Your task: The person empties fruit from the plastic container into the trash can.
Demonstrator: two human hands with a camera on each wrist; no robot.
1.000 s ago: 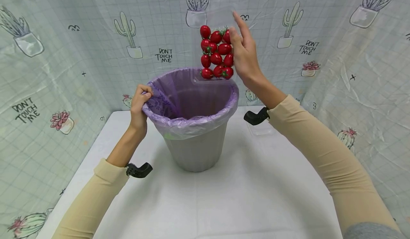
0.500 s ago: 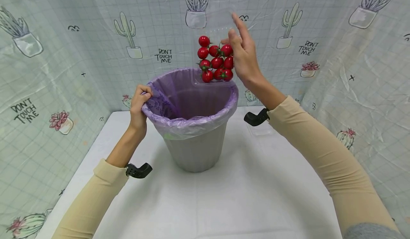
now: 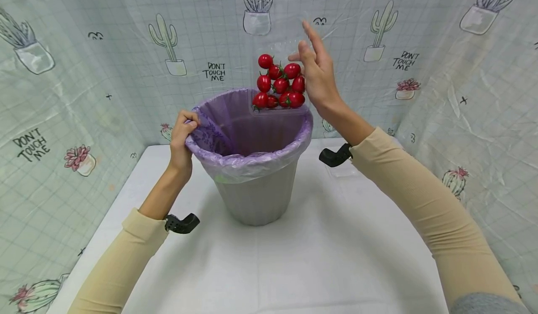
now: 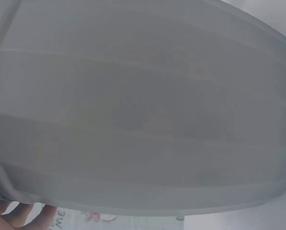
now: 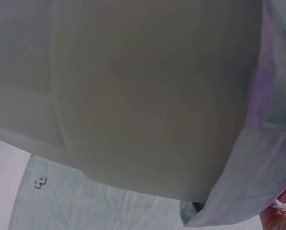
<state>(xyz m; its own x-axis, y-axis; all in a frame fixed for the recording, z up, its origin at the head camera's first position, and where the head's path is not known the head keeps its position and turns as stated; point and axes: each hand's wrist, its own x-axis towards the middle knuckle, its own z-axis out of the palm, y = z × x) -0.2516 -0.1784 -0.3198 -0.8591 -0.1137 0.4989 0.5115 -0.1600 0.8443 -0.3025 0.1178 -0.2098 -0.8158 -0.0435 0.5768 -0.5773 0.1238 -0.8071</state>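
Observation:
My left hand (image 3: 182,134) grips the left rim of a grey trash bin (image 3: 256,202). A purple liner (image 3: 248,164) is folded over that rim. In the left wrist view the bin wall (image 4: 147,110) covers most of the frame, with a few fingers (image 4: 23,215) at the lower left. Above the bin's back right rim, my right hand (image 3: 321,73) holds a clear plastic box (image 3: 279,111) by its right side. Several red cherry tomatoes (image 3: 280,86) lie in it, gathered at its lower edge. The right wrist view shows little of the right hand (image 5: 279,215).
The bin stands on a white-covered table (image 3: 286,267). Behind my right wrist, another clear plastic piece (image 3: 342,169) lies on the tabletop, partly hidden. Printed cactus sheeting (image 3: 214,38) walls the back and sides.
The tomatoes have slid down inside the box toward its lower edge, leaving its upper part bare. My right hand has lowered slightly; the left hand has stayed on the rim.

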